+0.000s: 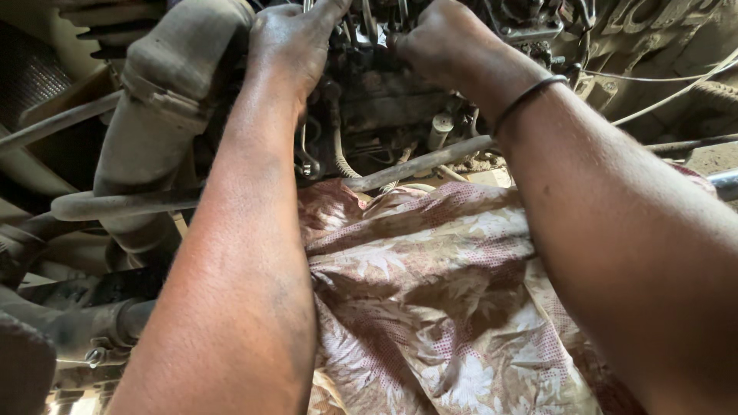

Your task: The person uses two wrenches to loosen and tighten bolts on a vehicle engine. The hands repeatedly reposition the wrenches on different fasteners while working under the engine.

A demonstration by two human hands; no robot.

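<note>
2 bare, grease-darkened hands reach up into a grimy engine assembly (384, 100) at the top middle of the view. The left hand (288, 46) presses against the dark metal block, its fingers running up out of the frame, so how far that grip is closed, or whether it has hold of anything, cannot be told. The right hand (442, 42) is curled tightly against the small fittings at the top of the assembly, with 1 dark band (530, 96) round its wrist; what it pinches is hidden behind the knuckles. Room is tight: a grey rubber hose (165, 100) crowds just left of the left hand, and 1 dusty metal rod (419, 163) crosses close beneath both wrists. Thin pale wires (669, 92) run off toward the right edge. Below the rod, 1 crumpled floral cloth (430, 307), cream with a red pattern, fills the gap between the 2 forearms down to the bottom edge.
</note>
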